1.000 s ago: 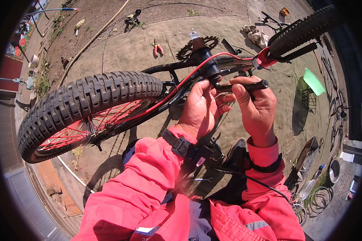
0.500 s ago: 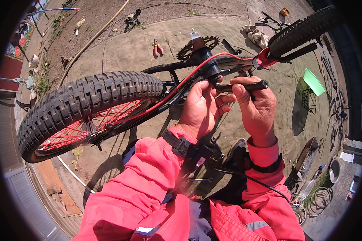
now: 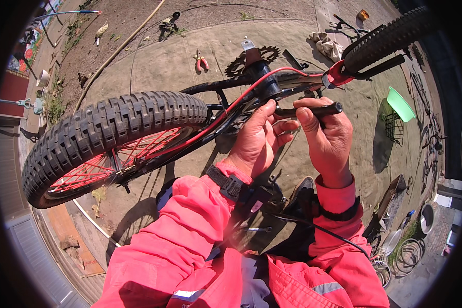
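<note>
A bicycle with a black frame tube (image 3: 266, 84), red cable and red-spoked rear wheel (image 3: 123, 128) lies before me. My right hand (image 3: 331, 136) is closed round a black bar (image 3: 321, 110) with a round, hollow-looking end. Its thinner bent end reaches toward the open end of the frame's short thick tube. My left hand (image 3: 259, 136) pinches at that bent end, thumb raised close against the tube's rim; its fingers partly hide what is between them. A toothed chainring (image 3: 267, 53) shows on the tube's far side.
Red-handled pliers (image 3: 201, 61) lie on the ground cloth beyond the frame. A green basin (image 3: 400, 104) and black wire basket (image 3: 393, 128) stand at right. The front tyre (image 3: 390, 38) rises at upper right. A wrench (image 3: 256, 229) lies near my foot.
My left thumb and fingers have shifted slightly at the tube's rim, the thumb now further up over the bar's end. My right hand and the bicycle look unmoved.
</note>
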Demonstrator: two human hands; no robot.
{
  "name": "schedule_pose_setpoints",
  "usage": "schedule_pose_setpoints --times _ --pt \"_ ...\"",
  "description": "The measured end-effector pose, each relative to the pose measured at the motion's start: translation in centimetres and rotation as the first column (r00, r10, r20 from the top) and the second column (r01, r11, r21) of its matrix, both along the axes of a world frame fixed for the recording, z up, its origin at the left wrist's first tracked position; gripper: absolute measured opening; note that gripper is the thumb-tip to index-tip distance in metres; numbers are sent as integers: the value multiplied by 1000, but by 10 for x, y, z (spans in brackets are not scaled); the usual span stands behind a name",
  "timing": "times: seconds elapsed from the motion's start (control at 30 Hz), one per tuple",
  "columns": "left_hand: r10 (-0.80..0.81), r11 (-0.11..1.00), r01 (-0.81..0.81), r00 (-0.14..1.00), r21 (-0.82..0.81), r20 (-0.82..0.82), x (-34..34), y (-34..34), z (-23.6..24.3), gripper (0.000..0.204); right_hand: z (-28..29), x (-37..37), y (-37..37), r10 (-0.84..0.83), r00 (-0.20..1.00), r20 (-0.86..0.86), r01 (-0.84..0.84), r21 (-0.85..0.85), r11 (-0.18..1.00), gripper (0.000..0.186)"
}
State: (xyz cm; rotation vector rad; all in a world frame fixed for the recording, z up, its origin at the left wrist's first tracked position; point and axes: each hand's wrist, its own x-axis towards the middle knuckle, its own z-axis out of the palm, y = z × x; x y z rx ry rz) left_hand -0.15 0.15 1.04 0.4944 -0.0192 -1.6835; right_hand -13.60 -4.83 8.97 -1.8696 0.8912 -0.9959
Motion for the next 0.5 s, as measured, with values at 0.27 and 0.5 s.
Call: schedule_pose_setpoints --times 0.27,0.5 --pt "1 1000 -1 994 -4 -108 4 -2 -2 35 0 0 1 16 1000 2 -16 28 999 20" --pt "16 1000 -16 998 4 -69 2 2 6 36 1 0 1 18 1000 11 -19 45 999 20"
